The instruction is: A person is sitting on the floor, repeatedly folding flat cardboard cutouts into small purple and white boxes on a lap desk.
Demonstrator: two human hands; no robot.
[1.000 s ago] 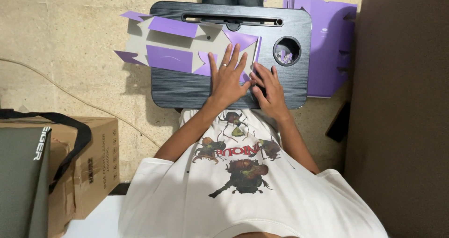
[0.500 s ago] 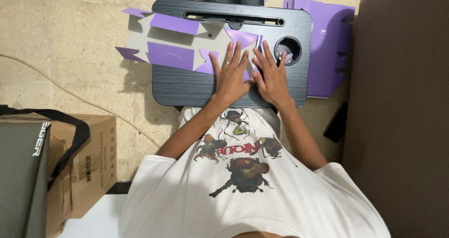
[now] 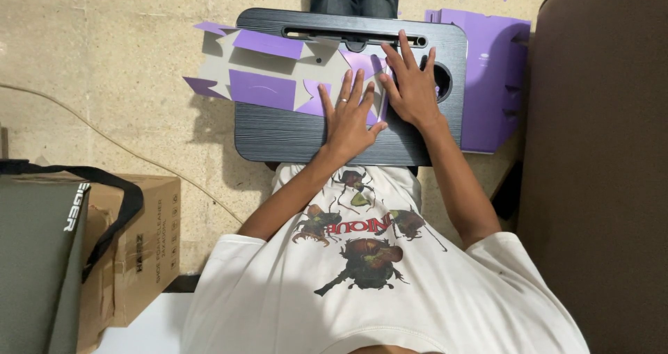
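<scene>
A black lap desk [image 3: 292, 135] rests across my knees. On it lies a flat purple and grey cardboard cut-out [image 3: 268, 76], its left flaps hanging past the desk's edge. My left hand [image 3: 348, 114] lies flat on the cut-out's right part, fingers spread, a ring on one finger. Just to its right, my right hand [image 3: 412, 86] also lies flat with fingers spread, reaching toward the desk's far slot and partly covering the round cup hole [image 3: 442, 81]. Neither hand grips anything.
A stack of purple flat sheets [image 3: 490, 76] lies on the floor to the right of the desk. A brown sofa side [image 3: 598, 166] fills the right. At the left stand a cardboard box [image 3: 139, 250] and a grey-green bag [image 3: 35, 256]. A thin cable [image 3: 125, 152] crosses the floor.
My right hand has slid forward, from beside the left hand near the desk's front up toward the far slot. The left hand has stayed flat on the cut-out.
</scene>
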